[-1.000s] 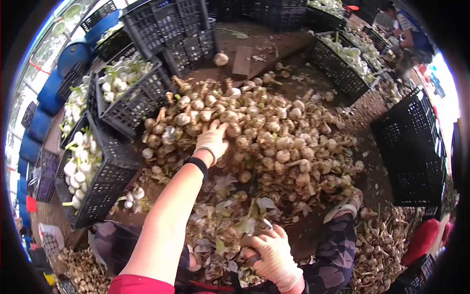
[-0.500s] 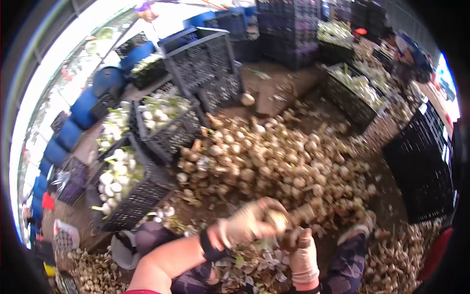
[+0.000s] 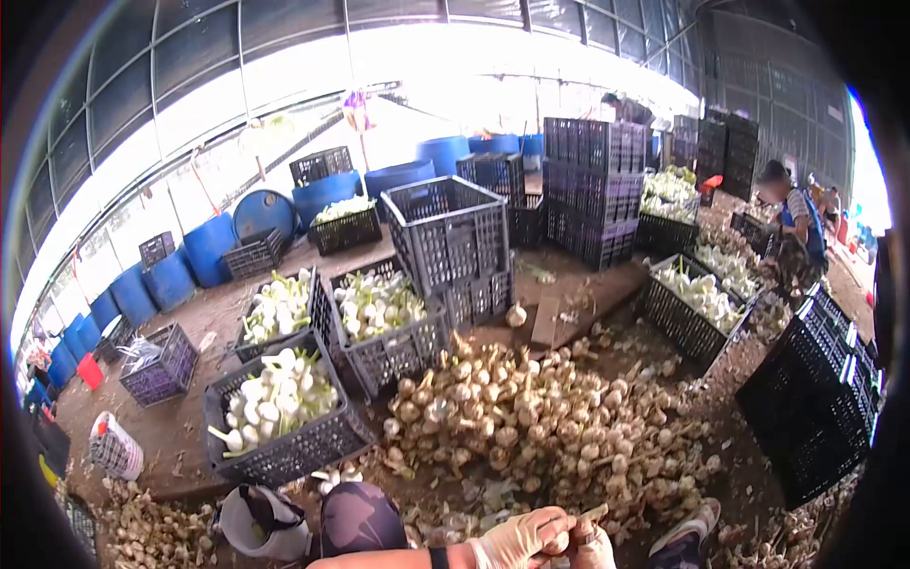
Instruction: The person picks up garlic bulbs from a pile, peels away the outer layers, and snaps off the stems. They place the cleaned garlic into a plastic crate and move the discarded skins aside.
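Note:
At the bottom edge, my gloved left hand [image 3: 519, 540] is closed around a garlic bulb [image 3: 557, 543]. My gloved right hand [image 3: 593, 550] is right beside it, fingers curled close to the bulb; what they hold is hidden. Just beyond both hands spreads a large heap of untrimmed brown garlic [image 3: 540, 417] with stems on. Ahead to the left, a black crate [image 3: 294, 457] holds peeled white garlic with pale green stems. Loose skins lie on the ground near my hands.
More black crates of white garlic [image 3: 384, 308] stand behind. A tall empty-topped crate [image 3: 445, 228] and stacked crates [image 3: 592, 190] rise beyond. Blue barrels [image 3: 209, 248] line the left wall. A black crate [image 3: 806, 408] stands at right. A person [image 3: 801, 223] works at far right.
The camera view has tilted up, so my hands sit lower in the picture. My hands have come closer together around the garlic bulb.

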The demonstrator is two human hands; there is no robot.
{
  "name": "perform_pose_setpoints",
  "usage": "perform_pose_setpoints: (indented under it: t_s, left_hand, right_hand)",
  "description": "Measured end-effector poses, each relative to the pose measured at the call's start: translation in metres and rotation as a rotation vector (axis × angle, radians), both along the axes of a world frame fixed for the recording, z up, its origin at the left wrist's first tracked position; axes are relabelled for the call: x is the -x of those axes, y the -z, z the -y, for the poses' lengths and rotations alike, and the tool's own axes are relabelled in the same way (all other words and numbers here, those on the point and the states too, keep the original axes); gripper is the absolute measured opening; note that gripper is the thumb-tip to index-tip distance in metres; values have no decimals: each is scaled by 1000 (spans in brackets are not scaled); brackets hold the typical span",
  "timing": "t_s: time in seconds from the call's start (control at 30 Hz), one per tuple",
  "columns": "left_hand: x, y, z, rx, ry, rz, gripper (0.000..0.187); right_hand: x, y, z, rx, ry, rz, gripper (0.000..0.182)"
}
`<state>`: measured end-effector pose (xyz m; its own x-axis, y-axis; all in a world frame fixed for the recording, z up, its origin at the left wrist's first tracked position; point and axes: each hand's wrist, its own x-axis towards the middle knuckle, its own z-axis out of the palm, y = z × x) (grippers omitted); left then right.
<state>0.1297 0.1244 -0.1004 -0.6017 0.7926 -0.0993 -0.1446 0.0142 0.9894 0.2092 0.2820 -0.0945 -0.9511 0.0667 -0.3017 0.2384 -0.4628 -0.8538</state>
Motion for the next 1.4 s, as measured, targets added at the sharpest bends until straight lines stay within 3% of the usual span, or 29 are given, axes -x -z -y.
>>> perform_pose_setpoints:
  t_s: [0.03, 0.07, 0.1, 0.17, 0.23, 0.27, 0.3, 0.33, 0.37, 0.4, 0.43, 0.47, 0.57, 0.6, 0.67, 0.77, 0.8, 0.83, 0.9, 0.97, 1.0, 1.03, 1.1, 1.13, 1.23, 1.3, 1.33, 1.37, 1.4]
  left_hand:
    - [-3, -3, 3, -30, -10, -624, 57]
    - [-2, -17, 4, -35, -6, -542, 50]
    - [7, -23, 8, 108, -16, -1192, 51]
    - [16, -7, 7, 4, -49, -1225, 62]
    - [21, -14, 9, -15, 36, -1035, 67]
    - [25, -21, 9, -143, 22, -1039, 68]
    - [27, -21, 13, -105, 54, -1073, 58]
    - [20, -42, 13, 42, -29, -832, 59]
    - [14, -19, 16, 48, -10, -332, 60]
    - [16, -40, 16, 82, -37, -373, 60]
    - [19, -46, 14, 80, -91, -541, 62]
    - [16, -49, 11, 129, -85, -653, 64]
    - [18, -40, 5, 207, 15, -955, 68]
    - [18, -37, 3, 121, -21, -927, 69]
    - [17, -54, -5, 68, -102, -877, 64]
    - [15, -50, -7, -135, -311, 487, 40]
    - [16, -39, -4, -309, -274, 655, 35]
    - [24, -26, 3, -394, -44, 814, 40]
    - [29, -30, -1, -195, -191, 947, 41]
    - [46, -3, -2, -84, -219, 158, 33]
    - [45, -6, -8, 19, -421, -5, 24]
    - [57, -16, -7, 153, -447, -901, 22]
    - [41, -51, -9, 185, -283, -618, 29]
    - [38, -47, -12, 108, -225, -675, 28]
    - [38, -27, -6, -4, -179, -325, 12]
    - [40, -27, -7, -163, -105, -382, 4]
    - [40, -19, -2, -220, -64, -44, 14]
    - [35, -36, -5, -258, -3, -171, 22]
    - [32, -42, -7, -316, 19, -174, 25]
  right_hand:
    - [1, 4, -1, 8, -15, -35, 41]
    - [1, -4, -2, 6, -83, -63, 42]
    - [3, 6, -1, 30, -101, -109, 42]
    - [2, 6, -3, 16, -103, -60, 42]
    - [4, 15, -9, 2, -158, -69, 44]
    - [-3, 19, -2, -28, -33, -113, 51]
    - [-2, -6, -4, -70, -113, -83, 50]
    - [-10, 3, -6, -34, -85, 15, 44]
    - [-20, 47, -15, 17, -12, -139, 37]
    - [-20, 96, -25, -559, -139, -179, 33]
    - [-9, 32, -10, -400, -72, -311, 30]
    - [2, 16, -10, -413, -69, -209, 29]
    - [8, 17, -1, -151, 77, -55, 26]
    - [12, 16, 5, 139, 136, -5, 27]
    - [10, 1, 13, 237, 212, -40, 28]
    - [5, 2, 13, 212, 196, -115, 28]
    - [4, 4, 12, 191, 169, -112, 28]
    - [3, 6, 12, 168, 142, -109, 28]
    - [4, 16, 7, 180, 135, -109, 27]
    - [0, 18, -4, 339, 76, -4, 26]
    - [6, 2, -1, 234, 142, -94, 25]
    - [5, -9, -5, 95, 129, -55, 24]
    - [6, 4, 1, 57, 166, -29, 23]
    - [4, 6, 4, -47, 132, -145, 23]
    - [1, 11, 3, -73, 63, -179, 19]
    - [4, -22, -3, 10, 235, -111, 17]
    - [11, 35, -12, -148, 452, -21, 16]
    - [17, 17, -15, -32, 523, -14, 15]
    - [23, 18, -20, -410, 489, 29, 16]
